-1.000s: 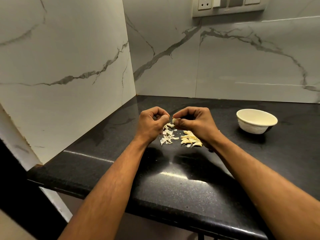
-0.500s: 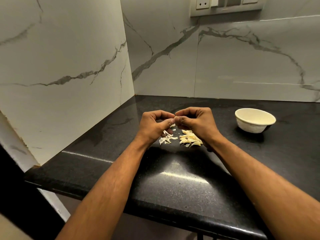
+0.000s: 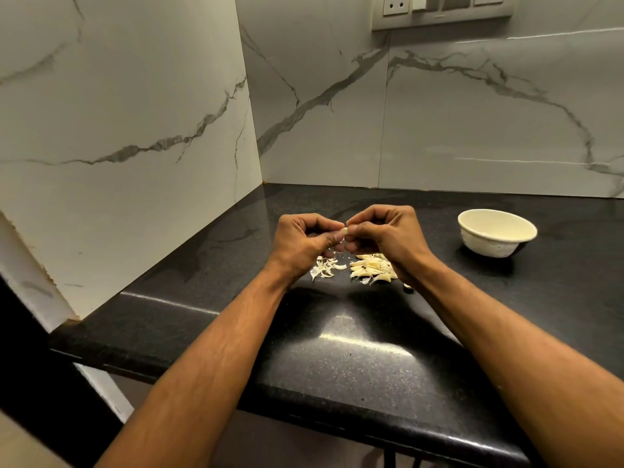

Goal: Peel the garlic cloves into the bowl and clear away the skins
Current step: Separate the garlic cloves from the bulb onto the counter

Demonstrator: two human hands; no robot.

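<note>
Person stands at a black speckled stone countertop [image 3: 354, 359] set into a corner of white marble-veined wall tiles [image 3: 135, 113]. Both forearms reach out over the counter; hands meet above it, near the middle.

Left hand [image 3: 300, 239]: fingers curled inward, thumb and forefinger tips pinching one end of a small pale garlic clove [image 3: 345, 230]. Right hand [image 3: 388, 231]: fingers likewise curled, thumb and forefinger gripping the other end of the same clove. Only a sliver of the clove shows between the fingertips; whether its skin is on or off, cannot tell.

Below the left hand, on the counter: a small scatter of thin white papery garlic skins [image 3: 326, 266]. Just right of that, under the right wrist: a heap of pale yellow garlic cloves [image 3: 371, 270], partly hidden by the wrist. A small dark bit [image 3: 409, 289] lies beside the right forearm, too small to identify.

Round cream-coloured bowl [image 3: 497, 236] sits upright on the counter, well to the right of the hands, apart from the heap. Its inside is not visible from this angle.

Upper wall: a white socket-and-switch plate [image 3: 442, 10].
</note>
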